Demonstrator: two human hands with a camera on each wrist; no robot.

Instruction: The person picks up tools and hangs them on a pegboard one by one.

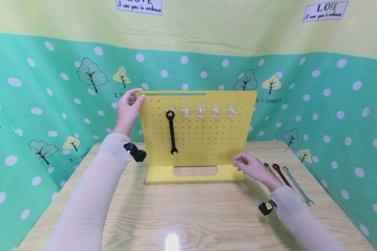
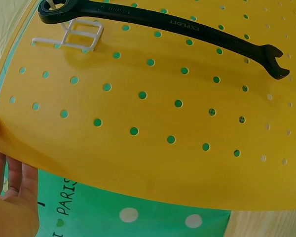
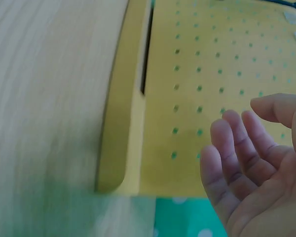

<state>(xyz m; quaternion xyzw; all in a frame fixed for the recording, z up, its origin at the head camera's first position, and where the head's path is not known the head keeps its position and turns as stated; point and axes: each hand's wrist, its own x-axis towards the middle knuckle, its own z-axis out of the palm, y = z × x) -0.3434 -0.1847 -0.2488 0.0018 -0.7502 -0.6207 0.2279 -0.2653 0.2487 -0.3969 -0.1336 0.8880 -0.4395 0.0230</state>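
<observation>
A yellow pegboard (image 1: 201, 146) stands upright on its base, with a row of several white wire hooks (image 1: 201, 108) near the top. My left hand (image 1: 126, 112) grips the board's upper left corner, thumb on the front and fingers behind the edge, as the left wrist view shows. From the leftmost hook hangs a black combination wrench (image 1: 172, 132), ring end up, open end down. My right hand (image 1: 251, 167) hovers before the board's lower right corner. In the right wrist view its fingers (image 3: 229, 148) are loosely bent, with nothing between them and the thumb.
Right of the board, partly behind my right forearm, lie a yellowish wrench (image 1: 272, 173), a red wrench (image 1: 281, 173) and a silvery wrench (image 1: 298, 186) on the wooden table (image 1: 176, 212). A green polka-dot curtain (image 1: 207, 66) surrounds the table. Each wrist wears a small black camera.
</observation>
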